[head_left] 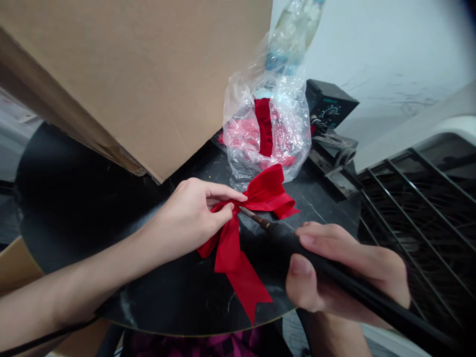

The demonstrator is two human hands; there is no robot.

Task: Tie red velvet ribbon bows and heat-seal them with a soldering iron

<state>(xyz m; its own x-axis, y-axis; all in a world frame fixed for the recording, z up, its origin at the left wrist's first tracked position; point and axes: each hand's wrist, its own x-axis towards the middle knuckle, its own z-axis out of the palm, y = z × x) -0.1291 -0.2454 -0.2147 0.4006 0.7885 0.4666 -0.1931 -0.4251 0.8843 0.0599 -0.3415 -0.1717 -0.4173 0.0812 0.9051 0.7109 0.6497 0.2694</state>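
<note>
A red ribbon bow (pixel 266 191) lies over the dark round table, its notched tails hanging toward the near edge. My left hand (pixel 197 213) pinches the bow at its middle between thumb and fingers. In my right hand (pixel 345 263) is a black-handled soldering iron (pixel 284 240), gripped between thumb and fingers. Its metal tip points left and meets the bow's centre beside my left fingertips; whether it touches the fabric is hard to tell.
A clear plastic bag (pixel 290 129) with red ribbon inside stands behind the bow. A large cardboard box (pixel 148 74) fills the back left of the black table (pixel 167 297). At right are a black dial unit (pixel 330 106), a metal stand (pixel 336 166) and a dark rack (pixel 420 213).
</note>
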